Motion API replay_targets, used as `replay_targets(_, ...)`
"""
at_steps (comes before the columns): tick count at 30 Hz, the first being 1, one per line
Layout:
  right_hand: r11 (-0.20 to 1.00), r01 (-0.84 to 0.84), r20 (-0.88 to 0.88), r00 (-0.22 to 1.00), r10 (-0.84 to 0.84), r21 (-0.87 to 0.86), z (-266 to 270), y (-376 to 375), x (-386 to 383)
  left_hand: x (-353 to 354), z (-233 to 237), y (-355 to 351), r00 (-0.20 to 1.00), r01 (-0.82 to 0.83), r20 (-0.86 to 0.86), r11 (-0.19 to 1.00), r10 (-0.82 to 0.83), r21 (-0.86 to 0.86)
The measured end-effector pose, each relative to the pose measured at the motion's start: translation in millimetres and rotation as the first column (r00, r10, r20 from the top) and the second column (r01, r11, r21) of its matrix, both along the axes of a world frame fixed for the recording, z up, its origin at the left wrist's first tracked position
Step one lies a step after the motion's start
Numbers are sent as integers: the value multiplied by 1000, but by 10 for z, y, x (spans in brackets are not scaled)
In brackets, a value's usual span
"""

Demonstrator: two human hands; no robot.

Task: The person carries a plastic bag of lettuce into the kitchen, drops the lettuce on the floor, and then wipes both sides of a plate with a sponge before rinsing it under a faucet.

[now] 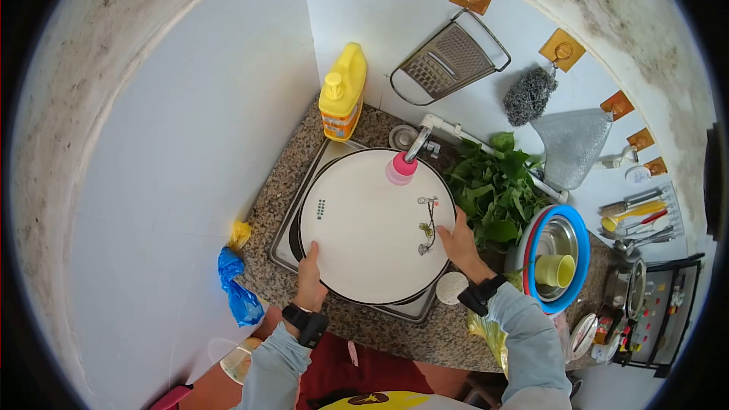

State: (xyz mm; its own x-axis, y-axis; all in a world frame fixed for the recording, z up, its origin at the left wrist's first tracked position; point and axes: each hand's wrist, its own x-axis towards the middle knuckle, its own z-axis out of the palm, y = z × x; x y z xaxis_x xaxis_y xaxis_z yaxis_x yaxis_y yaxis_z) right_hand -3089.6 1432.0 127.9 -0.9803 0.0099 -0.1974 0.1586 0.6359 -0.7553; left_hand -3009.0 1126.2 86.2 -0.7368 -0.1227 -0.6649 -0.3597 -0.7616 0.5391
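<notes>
Overhead view of a corner kitchen sink, seen from the person's own head.

At the far left a crumpled blue bag point(237, 288) lies on the edge of the speckled stone bench point(395, 334). A yellow soap bottle point(343, 95) stands in the corner behind the sink point(292, 224), within reach of the water.

The left hand point(310, 273) is closed on the near-left rim of a very large white plate point(372, 220), thumb on top and fingers hidden beneath. The plate lies flat over the basin and covers nearly all of it. It looks too wide for one hand, so each hand takes an opposite edge, likely to hold it level. A tap with a pink nozzle point(401, 168) hangs over the plate's far edge; whether water runs cannot be told.

The right hand point(458, 241) grips the right rim beside a small painted flower, fingers curled under the edge. Both wrists wear dark bands.

On the wall above, a metal grater point(449, 59) and a steel scourer point(529, 94) hang from hooks, off the bench. Right of the plate sits a heap of leafy greens point(493, 190); next to it is a blue basin point(581, 258) with other bowls nested inside and a yellow cup point(556, 270) on top.
</notes>
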Motion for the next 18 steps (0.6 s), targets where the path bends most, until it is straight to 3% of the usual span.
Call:
replay_targets(1,1000,-3,4,1000,3,5,91,0,34,-1,-10,5,1000,-3,4,1000,3,5)
replay_targets(2,910,-151,-93,975,202,386,217,-21,69,-4,-20,-5,1000,16,-15,1000,-16,7)
replay_targets(3,663,-221,-105,904,415,715,295,-50,88,-10,-22,-9,999,33,-33,999,-33,8)
replay_targets(4,660,-227,-102,902,420,716,309,-80,126,-17,-8,1,999,27,-31,1000,-27,10)
replay_targets(6,343,-561,87,601,794,753,285,-178,305,-17,34,17,998,29,-55,999,-30,-13)
replay_targets(8,448,-705,44,560,827,550,232,-430,491,-21,53,49,998,15,-58,1000,-16,-9)
replay_targets(10,221,-770,-32,252,967,598,186,-744,496,-5,31,100,998,0,-60,1000,0,2)
replay_targets(11,217,-770,-31,249,968,600,137,-899,466,3,-11,120,997,3,-74,1000,-3,-1)
replay_targets(13,246,-710,-187,162,969,660,18,-1178,376,4,-25,121,996,-2,-86,1000,1,-7)
replay_targets(16,170,-766,-140,105,985,620,31,-1370,55,24,27,122,999,-8,-45,1000,9,26)
replay_targets(18,204,-734,-161,130,978,647,-15,-1405,-152,18,31,125,995,37,-93,998,-31,54)
